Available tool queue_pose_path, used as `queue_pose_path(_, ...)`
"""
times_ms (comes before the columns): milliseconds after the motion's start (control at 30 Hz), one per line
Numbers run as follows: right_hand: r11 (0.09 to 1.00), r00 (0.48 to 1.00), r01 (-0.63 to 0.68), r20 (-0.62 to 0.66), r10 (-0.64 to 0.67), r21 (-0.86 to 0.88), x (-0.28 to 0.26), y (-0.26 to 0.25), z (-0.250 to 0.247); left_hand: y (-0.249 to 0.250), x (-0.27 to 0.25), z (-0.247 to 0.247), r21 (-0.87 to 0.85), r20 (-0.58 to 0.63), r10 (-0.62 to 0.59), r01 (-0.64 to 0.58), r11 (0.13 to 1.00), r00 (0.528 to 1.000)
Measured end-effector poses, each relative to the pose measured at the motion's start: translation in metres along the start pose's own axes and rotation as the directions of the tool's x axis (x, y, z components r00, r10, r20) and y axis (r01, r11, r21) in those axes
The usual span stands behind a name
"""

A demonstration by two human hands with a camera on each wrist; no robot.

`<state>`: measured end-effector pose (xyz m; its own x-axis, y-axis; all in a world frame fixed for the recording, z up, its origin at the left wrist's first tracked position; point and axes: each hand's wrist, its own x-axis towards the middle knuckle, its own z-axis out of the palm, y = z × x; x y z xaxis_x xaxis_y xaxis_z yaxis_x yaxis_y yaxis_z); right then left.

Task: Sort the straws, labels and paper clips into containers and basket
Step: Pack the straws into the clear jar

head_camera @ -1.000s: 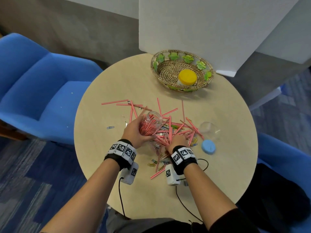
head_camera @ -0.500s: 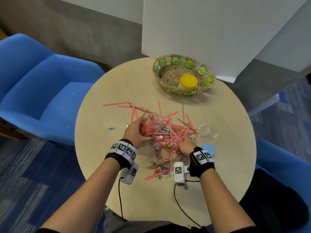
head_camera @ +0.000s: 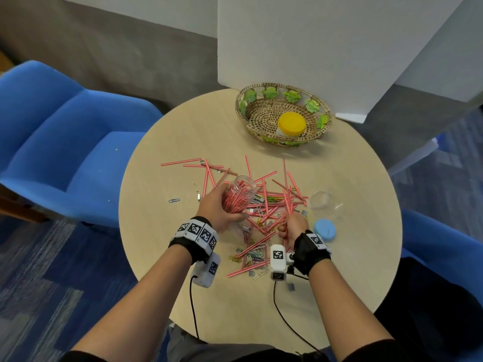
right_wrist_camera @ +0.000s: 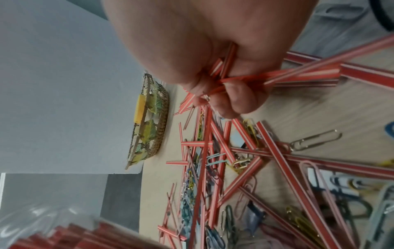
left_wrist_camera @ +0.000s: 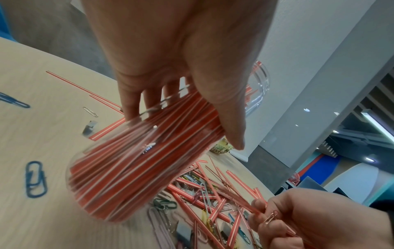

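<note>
My left hand [head_camera: 219, 207] grips a clear jar [head_camera: 239, 195] packed with red-and-white straws and holds it tilted above the table, mouth pointing away. In the left wrist view the jar [left_wrist_camera: 136, 168] is blurred. My right hand [head_camera: 291, 226] grips a few straws [right_wrist_camera: 298, 75] by their ends, with a rose-gold paper clip [left_wrist_camera: 270, 219] caught among them. A loose straw pile [head_camera: 271, 202] lies between my hands, mixed with coloured paper clips [head_camera: 256, 254] and small grey labels [head_camera: 199, 196].
A woven basket [head_camera: 239, 105] at the table's far side holds a yellow-lidded jar [head_camera: 291, 124]. An empty clear jar [head_camera: 324, 202] and a blue lid [head_camera: 324, 229] sit right of the pile. A blue paper clip [head_camera: 174, 200] lies alone at the left. Blue chairs flank the round table [head_camera: 352, 270].
My right hand has drawn right and back out of the pile, now gripping a few straws. My left hand still holds the jar in about the same place.
</note>
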<state>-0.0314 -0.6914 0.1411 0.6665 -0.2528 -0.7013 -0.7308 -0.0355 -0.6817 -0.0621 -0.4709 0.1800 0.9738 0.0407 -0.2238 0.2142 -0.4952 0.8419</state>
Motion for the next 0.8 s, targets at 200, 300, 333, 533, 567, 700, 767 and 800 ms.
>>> queue_pose_path(200,0.986,0.993,0.114,0.037,-0.111,-0.119,-0.0073,-0.0075,-0.0027,0.0014,0.0037,0.0000,-0.015,0.007,-0.009,0.009,1.000,1.000)
queue_pose_path(300,0.873,0.964,0.263,0.068,-0.258,-0.411,-0.0065,-0.0089,-0.0041,0.0035,0.0060,0.0006,-0.016,0.005,-0.007,0.007,1.000,1.000)
queue_pose_path(333,0.840,0.952,0.298,0.084,-0.293,-0.453,-0.0063,-0.0077,-0.0045,0.0038,0.0062,0.0013,-0.018,0.005,-0.004,0.004,1.000,1.000)
queue_pose_path(533,0.856,0.935,0.348,0.074,-0.347,-0.383,-0.0082,-0.0042,-0.0011,0.0044,0.0058,0.0008,-0.036,0.001,0.002,-0.002,0.999,1.000)
queue_pose_path(567,0.868,0.942,0.329,0.070,-0.327,-0.372,-0.0067,-0.0036,-0.0010,0.0046,0.0056,0.0003,-0.039,-0.001,0.001,-0.001,0.999,1.000)
queue_pose_path(700,0.890,0.957,0.286,0.145,-0.250,-0.355,-0.0028,-0.0035,-0.0011,0.0056,0.0046,-0.0015,-0.063,-0.010,-0.010,0.009,0.998,1.000)
queue_pose_path(767,0.893,0.961,0.275,0.131,-0.244,-0.356,-0.0011,-0.0044,-0.0035,0.0067,0.0044,-0.0023,-0.060,-0.012,-0.012,0.011,0.998,1.000)
queue_pose_path(800,0.891,0.962,0.273,0.117,-0.247,-0.363,-0.0013,-0.0050,-0.0045,0.0071,0.0044,-0.0026,-0.060,-0.011,-0.015,0.014,0.998,1.000)
